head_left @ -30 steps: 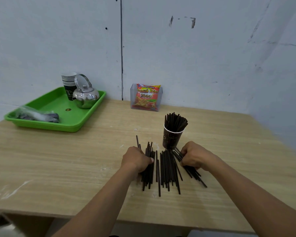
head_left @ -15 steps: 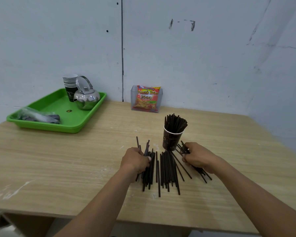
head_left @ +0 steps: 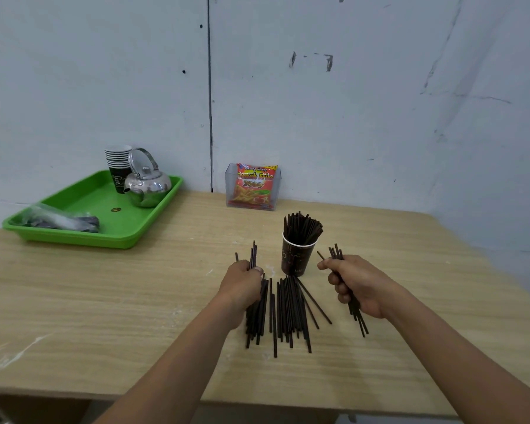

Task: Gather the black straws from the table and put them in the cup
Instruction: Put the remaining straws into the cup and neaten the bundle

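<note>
A dark paper cup (head_left: 297, 260) stands mid-table, packed with upright black straws (head_left: 302, 224). Several loose black straws (head_left: 288, 310) lie on the wood in front of it. My left hand (head_left: 242, 286) grips a bundle of straws left of the cup, their tips (head_left: 253, 254) sticking up past my fingers and their lower ends near the table. My right hand (head_left: 355, 286) grips another bundle (head_left: 357, 316) right of the cup, lifted off the table and slanting down toward me.
A green tray (head_left: 74, 237) at the back left holds stacked cups (head_left: 118, 166), a steel kettle (head_left: 147, 186) and a plastic bag (head_left: 62, 220). A clear holder with a snack packet (head_left: 253, 186) stands at the wall. The table's front edge (head_left: 288, 405) runs close below my arms.
Both hands closed round bundles of straws. The right hand lifted its bundle off the table and moved right; the left hand tipped its bundle upward.
</note>
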